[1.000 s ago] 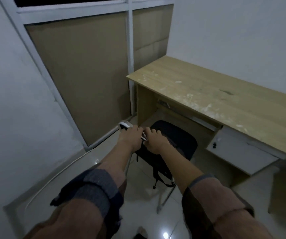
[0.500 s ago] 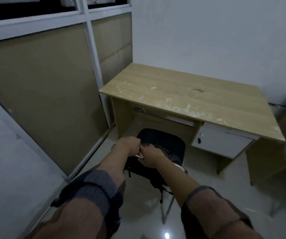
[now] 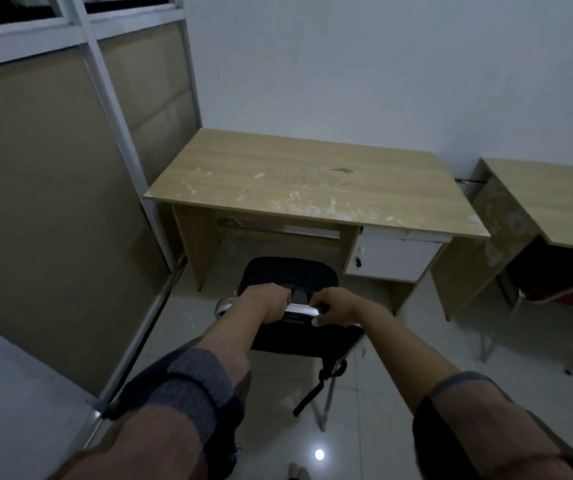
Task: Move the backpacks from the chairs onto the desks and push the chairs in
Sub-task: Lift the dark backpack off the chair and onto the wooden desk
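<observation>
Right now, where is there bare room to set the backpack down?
The whole top of the near desk is bare, from the window partition to the gap beside the second desk. It is crowded at the chair, where both hands grip its metal backrest bar.

the room is dim and the whole picture has a cool grey-blue cast, with muted colours and soft, slightly noisy detail. one small bright glare spot shines on the glossy tiled floor low in the frame — the mirror of a light somewhere overhead. the chrome chair bar catches a thin white highlight. the knee space under the counter and the black chair seat sink into near-black shadow, where detail is lost. the window panes at top left are dark. wide-angle bending curves the window frame and stretches the sleeves at the bottom edge, which look soft and blurred.
</observation>
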